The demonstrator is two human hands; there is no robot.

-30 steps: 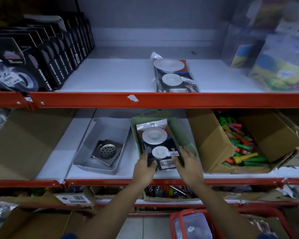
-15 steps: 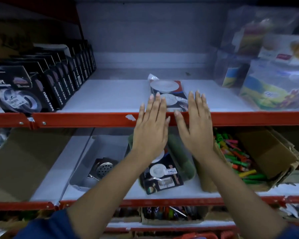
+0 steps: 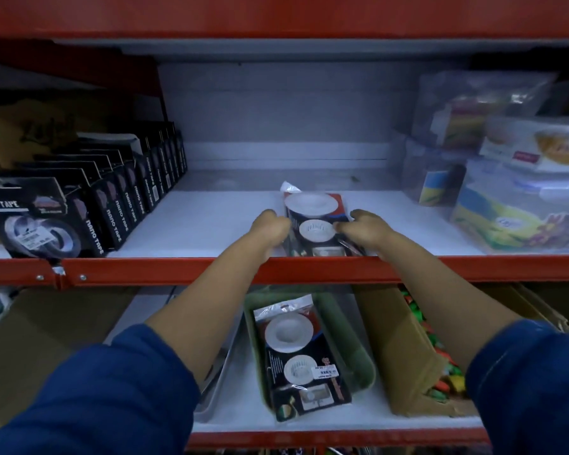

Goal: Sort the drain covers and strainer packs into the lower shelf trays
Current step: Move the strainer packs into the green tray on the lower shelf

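A strainer pack (image 3: pixel 312 218), dark card with two white round strainers, lies on the upper white shelf near its front edge. My left hand (image 3: pixel 271 226) grips its left side and my right hand (image 3: pixel 362 229) grips its right side. Below, a second strainer pack (image 3: pixel 301 353) lies in the green tray (image 3: pixel 362 349) on the lower shelf, its near end sticking over the tray's front rim. Left of it, the grey tray (image 3: pixel 220 385) is mostly hidden behind my left forearm; the metal drain cover in it is out of sight.
A row of black nano tape boxes (image 3: pixel 79 205) fills the upper shelf's left side. Clear plastic containers (image 3: pixel 519 205) stack at the right. A cardboard box (image 3: pixel 404 353) of colourful items stands right of the green tray. The red shelf beam (image 3: pixel 178 270) runs under my wrists.
Both hands let go of the pack in the green tray, rose past the red beam and closed on the pack on the upper shelf. The camera moved closer and up.
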